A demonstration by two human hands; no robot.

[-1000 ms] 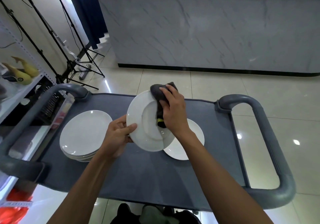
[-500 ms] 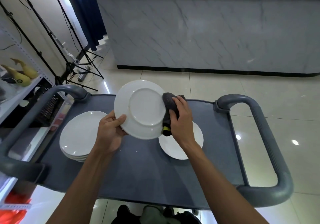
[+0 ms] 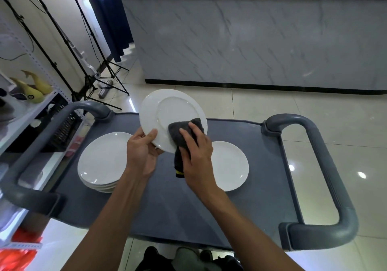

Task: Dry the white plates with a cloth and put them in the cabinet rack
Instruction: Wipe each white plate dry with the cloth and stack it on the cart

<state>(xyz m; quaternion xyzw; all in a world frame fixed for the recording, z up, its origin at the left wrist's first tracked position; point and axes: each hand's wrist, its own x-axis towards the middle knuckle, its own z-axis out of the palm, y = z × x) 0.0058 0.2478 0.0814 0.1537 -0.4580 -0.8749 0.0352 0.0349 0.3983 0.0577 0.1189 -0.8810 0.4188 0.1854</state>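
Since half a second ago my right hand (image 3: 196, 155) has slid the cloth (image 3: 184, 138) onto the plate's (image 3: 167, 115) underside. Left fingers (image 3: 151, 135) pinch its rim above the cart (image 3: 167, 212), between stack (image 3: 102, 161) and single plate (image 3: 230, 166). Drying step; next, finish wiping, then find the rack.

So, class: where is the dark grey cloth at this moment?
In the head view, the dark grey cloth sits centre frame, pressed by the right hand against the lower right of the raised plate, above the grey cart.
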